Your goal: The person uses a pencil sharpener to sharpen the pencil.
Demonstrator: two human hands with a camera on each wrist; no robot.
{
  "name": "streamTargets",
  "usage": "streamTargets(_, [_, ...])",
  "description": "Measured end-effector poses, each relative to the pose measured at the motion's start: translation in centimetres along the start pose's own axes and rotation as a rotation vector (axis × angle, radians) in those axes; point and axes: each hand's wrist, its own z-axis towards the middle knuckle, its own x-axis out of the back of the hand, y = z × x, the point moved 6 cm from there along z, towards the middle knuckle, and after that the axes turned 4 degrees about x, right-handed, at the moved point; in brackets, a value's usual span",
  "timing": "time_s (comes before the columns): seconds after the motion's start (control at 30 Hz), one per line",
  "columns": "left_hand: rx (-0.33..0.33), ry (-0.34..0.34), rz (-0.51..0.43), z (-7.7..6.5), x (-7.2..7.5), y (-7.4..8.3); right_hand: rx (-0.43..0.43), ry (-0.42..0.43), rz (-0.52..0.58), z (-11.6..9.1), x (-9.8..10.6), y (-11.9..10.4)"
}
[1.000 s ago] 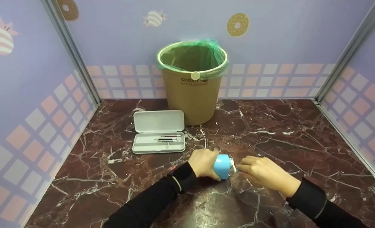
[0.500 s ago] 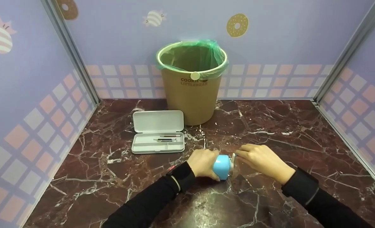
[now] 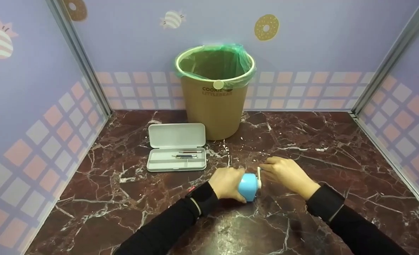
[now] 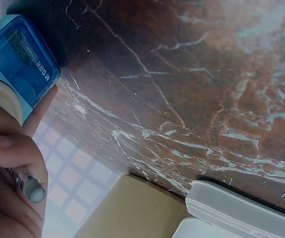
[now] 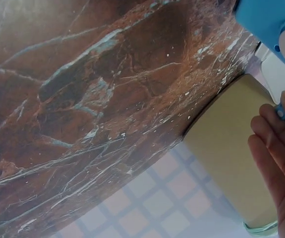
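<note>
My left hand point(image 3: 227, 182) grips a blue crank pencil sharpener point(image 3: 247, 187) against the table. A pencil point(image 4: 32, 188) with an eraser end sticks out between the same hand's curled fingers in the left wrist view, its other end hidden. Dark shavings show through the sharpener's clear blue drawer point(image 4: 26, 52). On the sharpener's right side the white crank point(image 3: 259, 176) points up, away from the person. My right hand point(image 3: 287, 175) pinches the crank's small blue knob point(image 5: 280, 112), with the thumb partly out of frame in the right wrist view.
An open white pencil case point(image 3: 177, 165) holding a few pencils point(image 3: 186, 156) lies to the left, beyond the left hand. Behind it stands a tan bin point(image 3: 214, 111) with a green liner point(image 3: 243, 58). Patterned walls point(image 3: 301, 42) enclose the dark marbled table point(image 3: 319, 141).
My right hand has moved away from the person, and the crank has swung from pointing toward the person to pointing away. The left hand and sharpener stay in place.
</note>
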Motion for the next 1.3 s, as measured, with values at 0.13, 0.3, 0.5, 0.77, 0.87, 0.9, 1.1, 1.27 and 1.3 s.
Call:
streamTargets(0.13, [-0.005, 0.008, -0.004, 0.0, 0.1, 0.0, -0.029, -0.002, -0.011, 0.0, -0.3, 0.0])
streamTargets(0.3, [-0.004, 0.01, -0.02, 0.0, 0.0, 0.0, -0.076, -0.04, -0.004, -0.2, -1.4, 0.1])
streamTargets(0.5, [-0.004, 0.011, -0.026, 0.0, -0.1, 0.1, -0.097, -0.064, 0.009, -0.4, -1.8, 0.0])
streamTargets(0.77, [0.0, 0.007, -0.04, -0.1, 0.0, 0.0, -0.099, -0.087, 0.011, -0.3, -2.2, -0.2])
streamTargets(0.87, [0.003, 0.001, -0.05, -0.1, -0.1, 0.0, -0.107, -0.099, 0.017, -0.4, -2.5, -0.2])
streamTargets(0.9, [0.004, -0.001, -0.051, -0.1, 0.0, 0.0, -0.109, -0.102, 0.017, -0.4, -2.6, -0.2])
streamTargets(1.1, [0.008, 0.001, -0.048, -0.1, 0.0, 0.0, -0.095, -0.128, 0.05, -0.8, -3.5, -0.7])
streamTargets(1.27, [0.023, -0.008, -0.048, -0.2, 0.1, 0.0, -0.089, -0.151, 0.112, -2.1, -4.4, -1.8])
streamTargets(1.3, [0.027, -0.006, -0.044, -0.1, 0.1, 0.0, -0.089, -0.151, 0.112, -2.3, -4.4, -2.1])
